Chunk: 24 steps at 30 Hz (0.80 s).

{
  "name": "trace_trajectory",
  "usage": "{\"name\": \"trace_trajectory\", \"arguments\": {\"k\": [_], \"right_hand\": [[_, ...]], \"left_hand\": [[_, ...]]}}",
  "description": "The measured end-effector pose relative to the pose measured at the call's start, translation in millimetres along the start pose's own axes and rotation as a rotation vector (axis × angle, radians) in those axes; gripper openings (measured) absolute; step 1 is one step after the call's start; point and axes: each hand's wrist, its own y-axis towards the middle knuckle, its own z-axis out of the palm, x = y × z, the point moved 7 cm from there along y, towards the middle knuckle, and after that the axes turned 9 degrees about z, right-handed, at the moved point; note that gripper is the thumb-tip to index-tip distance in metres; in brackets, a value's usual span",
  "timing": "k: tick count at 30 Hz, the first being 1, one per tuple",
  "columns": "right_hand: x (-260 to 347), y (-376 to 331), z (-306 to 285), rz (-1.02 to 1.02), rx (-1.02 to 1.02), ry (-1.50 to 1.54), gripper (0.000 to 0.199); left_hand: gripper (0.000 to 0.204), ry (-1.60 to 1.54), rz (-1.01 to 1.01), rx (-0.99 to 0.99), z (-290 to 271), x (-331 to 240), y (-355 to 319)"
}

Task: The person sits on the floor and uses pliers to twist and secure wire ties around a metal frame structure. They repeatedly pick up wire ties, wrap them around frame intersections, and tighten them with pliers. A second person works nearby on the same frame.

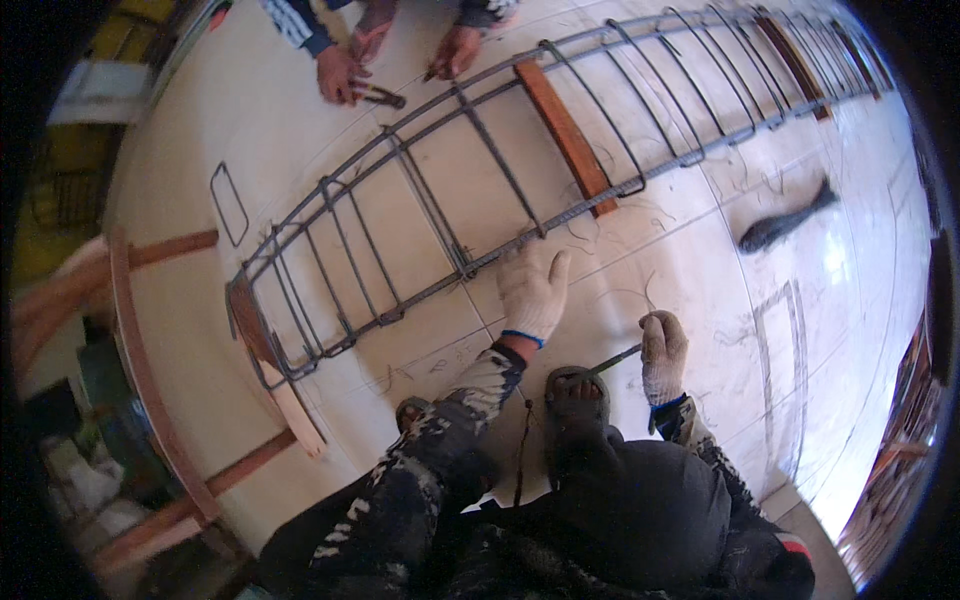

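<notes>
The rebar cage slants from centre left to upper right, a wooden strip across it. The left hand is at its lower edge, grip unclear; the right hand's fingers clasp a dark rod. Upper left, a co-worker's hand holds pliers.

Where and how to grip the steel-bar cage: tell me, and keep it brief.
I'd take the steel-bar cage by its near long bar, on the bare stretch to the left of the left hand, between two crossing hoops. Come from the person's own side: that bar looks slim and exposed along the edge closest to the feet.
</notes>
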Motion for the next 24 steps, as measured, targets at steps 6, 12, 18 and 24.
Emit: {"name": "trace_trajectory", "arguments": {"k": [6,12,18,24], "right_hand": [[18,11,23,0.192,-0.014,0.107,0.029],[13,-2,50,-0.183,0.124,-0.406,0.025],[-1,-40,-9,-0.377,-0.029,-0.528,0.015],[-89,-47,-147,-0.147,-0.569,-0.494,0.036]], "left_hand": [[0.032,-0.045,-0.21,-0.149,37,-7,7],[0.028,-0.302,-0.187,0.059,34,9,14],[0.045,-0.451,-0.21,-0.2,-3,-16,-43],[0.045,-0.776,-0.179,-0.121,-5,-35,-114]]}}
